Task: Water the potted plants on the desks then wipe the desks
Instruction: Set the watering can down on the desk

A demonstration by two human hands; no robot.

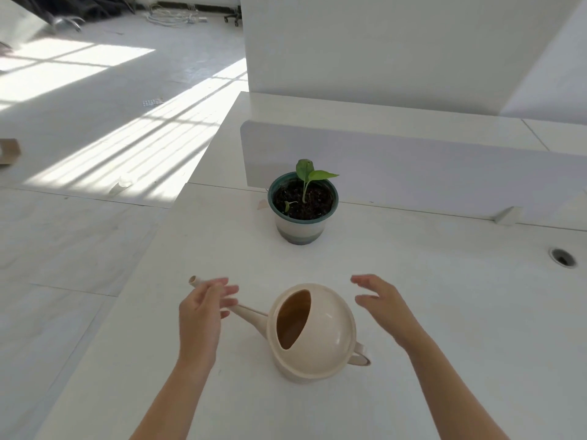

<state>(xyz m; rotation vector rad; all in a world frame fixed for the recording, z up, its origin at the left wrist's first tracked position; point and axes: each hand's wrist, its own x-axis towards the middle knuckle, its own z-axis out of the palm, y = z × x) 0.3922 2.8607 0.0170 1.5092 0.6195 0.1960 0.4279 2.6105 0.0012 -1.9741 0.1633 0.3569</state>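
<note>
Nearest, a cream watering can (313, 331) stands on the white worktop (444, 312) between two empty, open-fingered grips, left hand (203, 308) over its spout, right hand (382, 304) just beside its body; beyond bare surface, a potted seedling (303, 206) sits against the divider (413, 166), the worktop's left edge nearby

A cream watering can (314, 331) stands upright on the white surface (444, 312), spout to the left, handle to the right; its dark opening may hold water. Beyond it stands a potted plant (302, 208): a teal-rimmed pale pot of dark soil with a small green seedling.
</note>
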